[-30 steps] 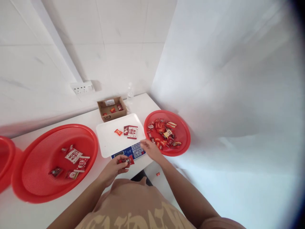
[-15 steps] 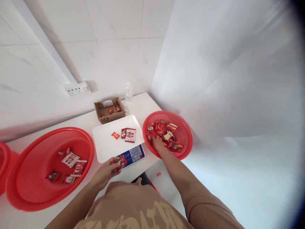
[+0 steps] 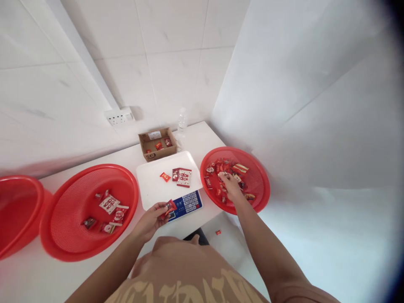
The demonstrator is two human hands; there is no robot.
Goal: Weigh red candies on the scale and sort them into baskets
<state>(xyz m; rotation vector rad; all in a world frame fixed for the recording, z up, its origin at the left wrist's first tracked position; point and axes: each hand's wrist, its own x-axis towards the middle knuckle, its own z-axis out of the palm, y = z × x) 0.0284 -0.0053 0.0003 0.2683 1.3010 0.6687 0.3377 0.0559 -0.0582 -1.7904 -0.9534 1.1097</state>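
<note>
My left hand (image 3: 150, 220) is closed on a small red snack packet (image 3: 168, 208) just in front of the blue keypad of a scale (image 3: 187, 203). The scale's white tray (image 3: 151, 189) carries three red packets (image 3: 180, 176). My right hand (image 3: 230, 186) reaches into the right red basket (image 3: 259, 174), fingers curled down among several red and yellow packets; whether it grips one is hidden.
A large red basket (image 3: 69, 240) at the left holds several packets, with another red basket (image 3: 15, 210) beyond it. A cardboard box (image 3: 148, 145), a clear bottle (image 3: 181, 122) and a wall socket (image 3: 119, 116) are at the back. One packet (image 3: 217, 232) lies on the floor.
My right hand went from the scale's keypad into the right basket and now digs further in. My left hand kept its packet near the keypad. The view shifted slightly.
</note>
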